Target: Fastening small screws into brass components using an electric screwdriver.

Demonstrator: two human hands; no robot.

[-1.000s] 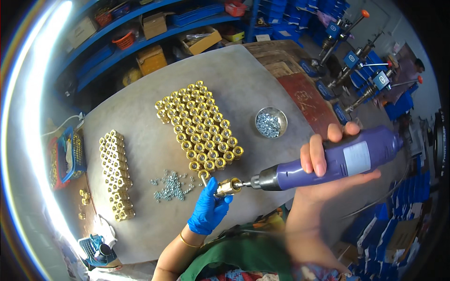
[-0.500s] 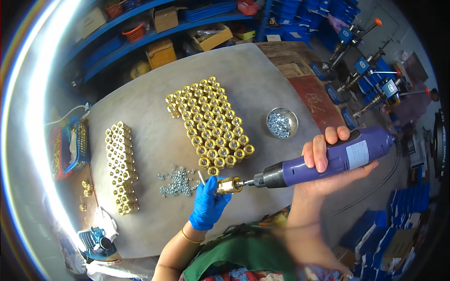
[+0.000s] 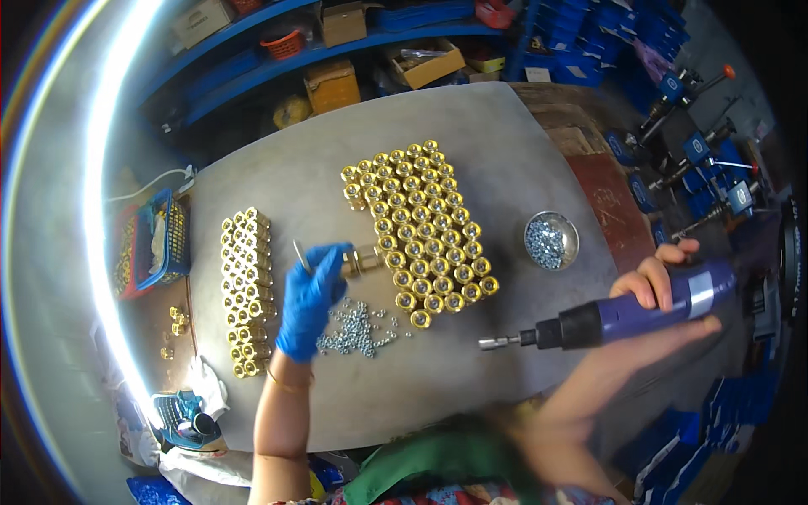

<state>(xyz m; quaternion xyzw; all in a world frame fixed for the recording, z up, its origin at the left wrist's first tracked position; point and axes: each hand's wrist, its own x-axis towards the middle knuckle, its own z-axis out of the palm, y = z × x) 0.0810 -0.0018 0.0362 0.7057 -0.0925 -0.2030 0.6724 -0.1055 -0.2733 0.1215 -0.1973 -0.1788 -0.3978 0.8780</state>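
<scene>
One brass fitting (image 3: 367, 261), just left of the larger brass cluster (image 3: 429, 236). Gloved fingers of my left hand (image 3: 311, 295) curl round it; right hand (image 3: 651, 283) wraps the purple screwdriver (image 3: 619, 320). I judge the fitting hard, heavyish, slick; grip mid-body.

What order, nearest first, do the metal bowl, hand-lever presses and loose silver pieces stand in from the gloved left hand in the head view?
From the left hand:
1. Loose silver pieces: just to its right, slightly nearer the person.
2. Metal bowl: farther right.
3. Hand-lever presses: far right, beyond the bowl.
</scene>
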